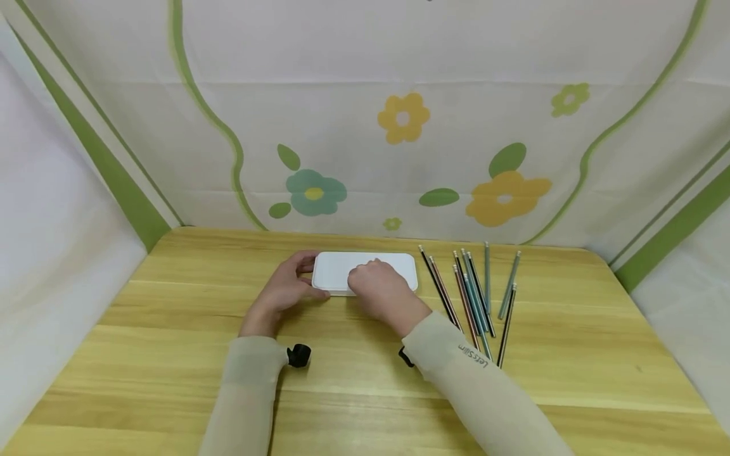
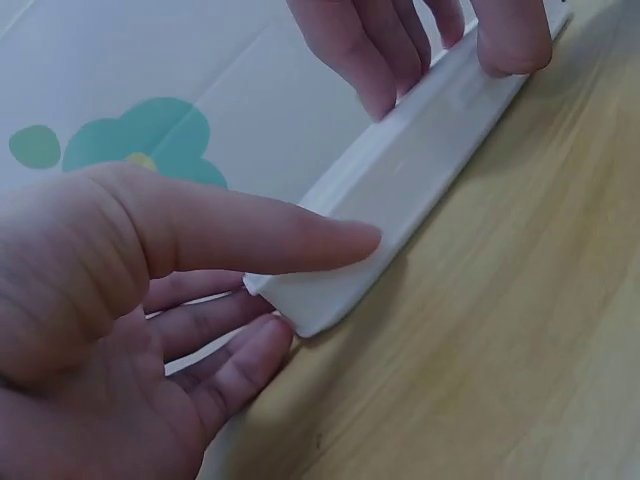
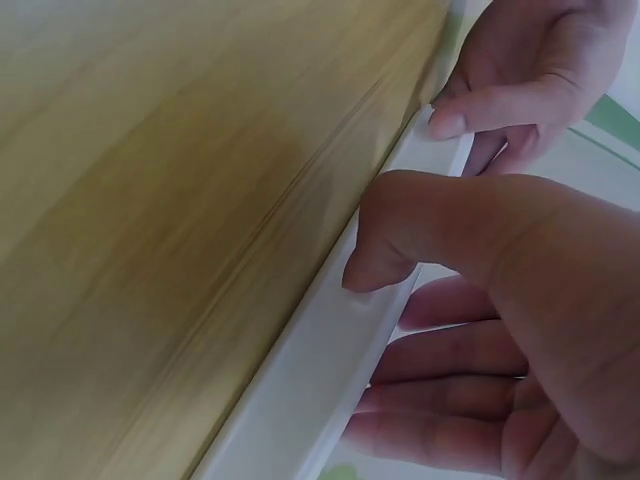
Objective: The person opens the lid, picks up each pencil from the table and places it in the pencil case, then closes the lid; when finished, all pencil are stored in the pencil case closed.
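A flat white box with rounded corners lies on the table near its back edge. At the box's left end, my left hand holds it, thumb along the near side and the other fingers around the end. My right hand grips the box near the middle. In the right wrist view its bent thumb presses the near side wall, while the fingers rest at the upper edge. In the head view the right hand hides part of the box's top.
Several striped pencils with white ends lie loosely to the right of the box, some crossing; the right sleeve covers a few tips. The wooden table ends at a floral curtain behind the box, with more cloth at both sides.
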`<action>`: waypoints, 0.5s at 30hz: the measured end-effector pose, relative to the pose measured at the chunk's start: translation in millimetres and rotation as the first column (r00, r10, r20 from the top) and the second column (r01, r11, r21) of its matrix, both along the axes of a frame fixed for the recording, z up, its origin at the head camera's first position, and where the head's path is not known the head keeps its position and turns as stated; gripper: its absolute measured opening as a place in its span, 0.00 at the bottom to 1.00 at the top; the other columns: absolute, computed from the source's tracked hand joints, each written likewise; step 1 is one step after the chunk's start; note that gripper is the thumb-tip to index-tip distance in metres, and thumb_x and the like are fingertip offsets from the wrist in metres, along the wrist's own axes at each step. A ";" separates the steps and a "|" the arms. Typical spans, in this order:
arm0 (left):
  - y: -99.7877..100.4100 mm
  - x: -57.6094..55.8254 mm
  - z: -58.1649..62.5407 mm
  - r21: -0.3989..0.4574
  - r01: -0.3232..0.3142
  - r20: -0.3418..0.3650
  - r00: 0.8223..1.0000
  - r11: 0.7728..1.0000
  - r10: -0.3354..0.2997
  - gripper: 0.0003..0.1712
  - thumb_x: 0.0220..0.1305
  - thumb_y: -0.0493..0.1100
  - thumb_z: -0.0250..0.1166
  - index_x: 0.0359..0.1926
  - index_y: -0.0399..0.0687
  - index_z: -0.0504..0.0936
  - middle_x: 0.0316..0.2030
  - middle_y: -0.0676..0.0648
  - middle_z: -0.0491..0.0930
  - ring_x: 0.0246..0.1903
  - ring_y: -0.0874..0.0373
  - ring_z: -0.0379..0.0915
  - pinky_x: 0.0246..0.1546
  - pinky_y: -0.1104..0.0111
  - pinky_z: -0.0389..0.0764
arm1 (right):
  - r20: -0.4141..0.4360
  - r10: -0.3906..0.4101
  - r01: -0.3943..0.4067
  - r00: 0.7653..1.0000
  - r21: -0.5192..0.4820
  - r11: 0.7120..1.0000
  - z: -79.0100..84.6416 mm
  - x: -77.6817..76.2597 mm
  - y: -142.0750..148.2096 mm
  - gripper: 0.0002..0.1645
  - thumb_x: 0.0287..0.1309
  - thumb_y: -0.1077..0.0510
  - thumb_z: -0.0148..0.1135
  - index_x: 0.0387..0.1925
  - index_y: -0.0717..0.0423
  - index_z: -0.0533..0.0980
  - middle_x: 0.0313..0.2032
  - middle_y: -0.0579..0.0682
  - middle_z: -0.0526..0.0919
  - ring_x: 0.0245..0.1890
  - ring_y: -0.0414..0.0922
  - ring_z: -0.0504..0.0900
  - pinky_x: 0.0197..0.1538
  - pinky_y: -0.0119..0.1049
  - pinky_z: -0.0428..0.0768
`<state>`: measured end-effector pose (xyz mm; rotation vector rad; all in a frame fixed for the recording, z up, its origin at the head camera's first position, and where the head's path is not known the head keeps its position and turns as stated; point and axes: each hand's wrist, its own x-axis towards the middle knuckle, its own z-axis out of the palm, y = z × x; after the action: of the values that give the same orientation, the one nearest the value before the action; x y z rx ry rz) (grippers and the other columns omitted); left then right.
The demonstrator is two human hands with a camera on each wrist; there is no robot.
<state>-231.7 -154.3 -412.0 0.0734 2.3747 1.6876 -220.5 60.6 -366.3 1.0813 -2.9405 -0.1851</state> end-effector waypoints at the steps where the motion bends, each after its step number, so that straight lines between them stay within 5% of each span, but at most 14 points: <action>1: 0.6 0.3 -0.6 -0.008 -0.001 -0.006 1.000 1.000 0.001 0.53 0.52 0.27 0.80 0.78 0.42 0.68 0.72 0.34 0.74 0.58 0.40 0.82 0.57 0.61 0.84 | -0.005 0.005 -0.005 1.000 0.013 1.000 0.2 0.5 -0.9 0.13 0.64 0.66 0.68 0.24 0.50 0.81 0.31 0.47 0.89 0.35 0.47 0.88 0.54 0.47 0.87; 7: 2.1 0.6 -3.8 -0.044 -0.014 -0.026 1.000 0.999 0.013 0.53 0.52 0.27 0.81 0.78 0.45 0.68 0.71 0.35 0.75 0.58 0.39 0.81 0.61 0.55 0.83 | -0.020 0.016 -0.016 1.000 0.032 0.999 0.4 -0.9 -3.2 0.12 0.61 0.64 0.69 0.23 0.49 0.80 0.30 0.46 0.88 0.32 0.46 0.86 0.47 0.45 0.88; 15: 0.4 4.0 -7.0 -0.015 -0.003 -0.064 0.998 1.000 0.002 0.52 0.54 0.27 0.78 0.79 0.42 0.67 0.71 0.33 0.75 0.61 0.37 0.81 0.63 0.53 0.83 | -0.002 0.012 -0.012 1.000 0.051 0.999 -0.8 -1.6 -8.9 0.07 0.65 0.65 0.68 0.34 0.51 0.87 0.38 0.47 0.92 0.39 0.49 0.89 0.53 0.48 0.88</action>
<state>-227.7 -154.0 -419.0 0.1242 2.4342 1.6925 -222.1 51.7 -367.1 1.1033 -2.9419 -0.2620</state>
